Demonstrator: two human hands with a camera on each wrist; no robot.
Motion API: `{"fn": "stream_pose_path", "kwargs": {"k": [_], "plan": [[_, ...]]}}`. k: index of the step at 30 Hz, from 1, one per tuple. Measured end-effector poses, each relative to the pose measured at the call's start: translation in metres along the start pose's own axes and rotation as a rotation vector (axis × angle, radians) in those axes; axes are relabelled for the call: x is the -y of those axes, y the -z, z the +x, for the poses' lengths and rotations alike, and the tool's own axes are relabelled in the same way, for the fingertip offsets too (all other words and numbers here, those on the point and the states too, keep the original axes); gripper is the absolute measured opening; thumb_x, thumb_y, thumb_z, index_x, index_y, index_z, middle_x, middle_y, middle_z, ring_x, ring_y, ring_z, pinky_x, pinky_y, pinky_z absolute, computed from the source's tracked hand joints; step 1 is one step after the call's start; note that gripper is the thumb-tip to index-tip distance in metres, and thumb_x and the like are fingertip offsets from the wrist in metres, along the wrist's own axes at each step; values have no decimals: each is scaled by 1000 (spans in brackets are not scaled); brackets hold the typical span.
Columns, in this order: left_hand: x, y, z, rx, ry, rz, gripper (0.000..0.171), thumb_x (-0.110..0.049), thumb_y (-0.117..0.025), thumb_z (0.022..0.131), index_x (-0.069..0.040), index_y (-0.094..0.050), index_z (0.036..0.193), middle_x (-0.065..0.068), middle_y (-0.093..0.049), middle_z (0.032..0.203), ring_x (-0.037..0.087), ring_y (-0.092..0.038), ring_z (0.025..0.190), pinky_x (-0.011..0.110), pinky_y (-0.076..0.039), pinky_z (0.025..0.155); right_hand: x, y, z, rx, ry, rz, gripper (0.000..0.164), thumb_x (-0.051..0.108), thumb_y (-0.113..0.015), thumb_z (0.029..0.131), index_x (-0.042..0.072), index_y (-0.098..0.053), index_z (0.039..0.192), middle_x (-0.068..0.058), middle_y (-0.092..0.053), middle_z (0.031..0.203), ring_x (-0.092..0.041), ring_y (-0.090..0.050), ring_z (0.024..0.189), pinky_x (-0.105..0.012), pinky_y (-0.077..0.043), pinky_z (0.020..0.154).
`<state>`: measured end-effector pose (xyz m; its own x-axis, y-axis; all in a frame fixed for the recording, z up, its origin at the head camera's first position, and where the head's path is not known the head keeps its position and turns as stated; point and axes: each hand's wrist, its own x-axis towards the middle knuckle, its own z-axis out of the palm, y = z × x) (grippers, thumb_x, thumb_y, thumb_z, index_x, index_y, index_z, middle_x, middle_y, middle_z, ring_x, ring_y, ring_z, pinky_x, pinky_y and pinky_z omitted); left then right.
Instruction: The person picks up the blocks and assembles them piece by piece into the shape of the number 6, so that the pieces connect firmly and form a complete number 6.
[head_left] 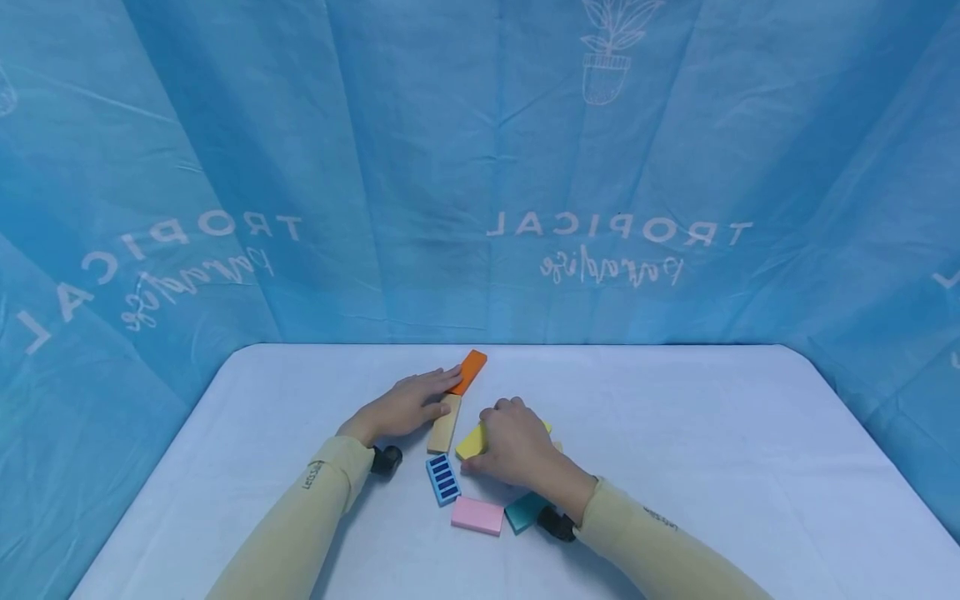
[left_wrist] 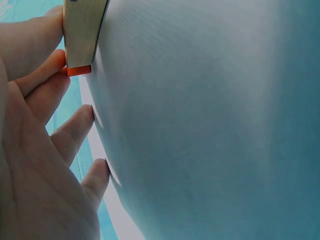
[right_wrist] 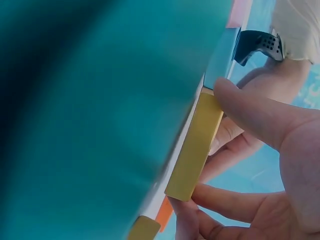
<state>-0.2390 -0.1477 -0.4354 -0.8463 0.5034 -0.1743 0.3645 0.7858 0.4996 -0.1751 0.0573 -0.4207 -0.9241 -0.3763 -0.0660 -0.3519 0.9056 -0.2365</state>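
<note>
My right hand point(head_left: 517, 446) pinches a yellow block point(head_left: 471, 442) by its ends, thumb at the near end. In the right wrist view the yellow block point(right_wrist: 195, 147) shows its long side between thumb and fingers. My left hand point(head_left: 405, 407) lies with its fingers extended, fingertips on an orange block point(head_left: 472, 368) and thumb at a plain wooden block point(head_left: 444, 425). These two blocks stand end to end. In the left wrist view the wooden block point(left_wrist: 82, 35) hides most of the orange block point(left_wrist: 79, 70); the other fingertips touch the white table.
A blue block with dark rectangles point(head_left: 443, 480), a pink block point(head_left: 477, 516) and a teal block point(head_left: 525, 510) curve round the near side of the white table point(head_left: 675, 400). A pale block point(head_left: 557, 447) is mostly hidden behind my right hand. A blue printed curtain point(head_left: 420, 167) surrounds the table.
</note>
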Motion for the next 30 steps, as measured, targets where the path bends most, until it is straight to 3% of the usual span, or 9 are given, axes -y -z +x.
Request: {"fn": "stream_pose_path", "kwargs": {"k": [18, 30], "plan": [[0, 0, 0, -5, 2, -4, 60, -31, -56, 104, -21, -32, 159, 0, -29, 164, 27, -22, 152, 57, -19, 121, 4, 3, 2, 71, 18, -43, 72, 59, -84, 73, 6, -72, 120, -5, -65, 96, -18, -50, 83, -28, -46, 66], [0, -1, 0, -10, -21, -5, 59, -30, -55, 105, -19, -33, 159, -1, -28, 164, 28, -22, 152, 57, -18, 121, 0, 6, -1, 56, 9, 19, 57, 43, -86, 77, 7, -72, 120, -3, -66, 95, -17, -53, 86, -30, -50, 72]]}}
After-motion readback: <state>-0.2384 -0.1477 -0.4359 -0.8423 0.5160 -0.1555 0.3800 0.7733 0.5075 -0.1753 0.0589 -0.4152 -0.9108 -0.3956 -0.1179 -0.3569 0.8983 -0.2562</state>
